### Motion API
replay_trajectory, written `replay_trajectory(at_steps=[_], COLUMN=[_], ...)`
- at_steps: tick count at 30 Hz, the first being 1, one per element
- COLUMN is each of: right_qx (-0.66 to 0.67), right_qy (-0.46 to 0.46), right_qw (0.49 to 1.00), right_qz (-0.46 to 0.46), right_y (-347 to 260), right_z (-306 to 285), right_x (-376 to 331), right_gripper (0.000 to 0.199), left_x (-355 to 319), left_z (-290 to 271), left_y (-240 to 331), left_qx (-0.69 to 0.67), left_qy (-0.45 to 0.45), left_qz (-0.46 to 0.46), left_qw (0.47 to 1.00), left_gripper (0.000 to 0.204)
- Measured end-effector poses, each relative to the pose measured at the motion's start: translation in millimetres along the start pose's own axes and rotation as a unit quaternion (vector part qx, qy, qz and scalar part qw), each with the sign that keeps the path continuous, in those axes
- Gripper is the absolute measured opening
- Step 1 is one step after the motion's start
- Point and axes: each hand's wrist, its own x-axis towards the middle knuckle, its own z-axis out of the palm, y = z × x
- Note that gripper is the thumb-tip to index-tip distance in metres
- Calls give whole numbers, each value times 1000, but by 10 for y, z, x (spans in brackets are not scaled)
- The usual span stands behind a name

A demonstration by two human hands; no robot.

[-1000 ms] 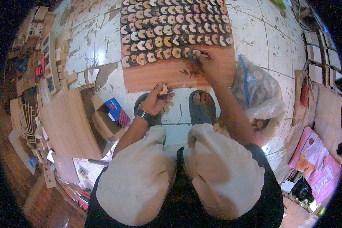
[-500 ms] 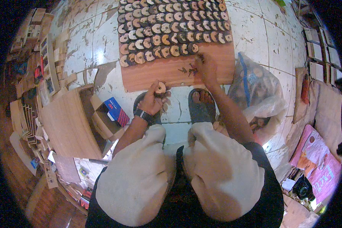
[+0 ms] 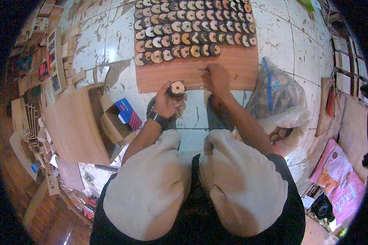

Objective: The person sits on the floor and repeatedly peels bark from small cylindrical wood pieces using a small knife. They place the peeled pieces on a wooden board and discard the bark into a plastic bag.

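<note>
My left hand (image 3: 165,105), a watch on its wrist, grips a round wood slice (image 3: 177,88) just off the near edge of a brown board (image 3: 163,76). The slice has a pale face, a dark rim and a small hole in the middle. Over the board's near part is my right hand (image 3: 218,83), its fingers pinched on a small thin piece (image 3: 202,70) whose kind I cannot make out. Another small dark piece (image 3: 236,76) lies on the board to its right. Overlapping rows of similar wood slices (image 3: 186,38) cover the board's far part.
A clear plastic bag (image 3: 269,100) with round pieces inside stands right of the board. On the left are an open cardboard box (image 3: 115,122), a blue and red carton (image 3: 128,114) and a wooden panel (image 3: 75,122). A pink sack (image 3: 339,179) lies at the right.
My right hand has drawn left and nearer, now pinching a small piece; the little heap of thin pieces no longer shows on the board. My left hand has turned the slice's face up.
</note>
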Motion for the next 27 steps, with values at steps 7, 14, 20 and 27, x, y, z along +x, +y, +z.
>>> replay_trajectory(at_steps=[7, 14, 20, 27], right_qx=[450, 362, 351, 395], right_qy=[-146, -199, -225, -106], right_qw=[866, 910, 909, 911], right_qz=[161, 20, 27, 49], right_y=[-246, -578, -657, -453], right_z=[-147, -303, -373, -32], right_x=[-228, -274, -263, -281], right_gripper=[22, 21, 20, 40], left_x=[11, 1, -23, -76], left_z=[1, -10, 37, 204], left_y=[-12, -21, -73, -64], left_qx=[-31, 4, 108, 110], left_qy=[42, 29, 38, 51], left_qz=[-7, 5, 43, -14], left_qw=[999, 1000, 992, 993], left_gripper=[36, 30, 34, 42])
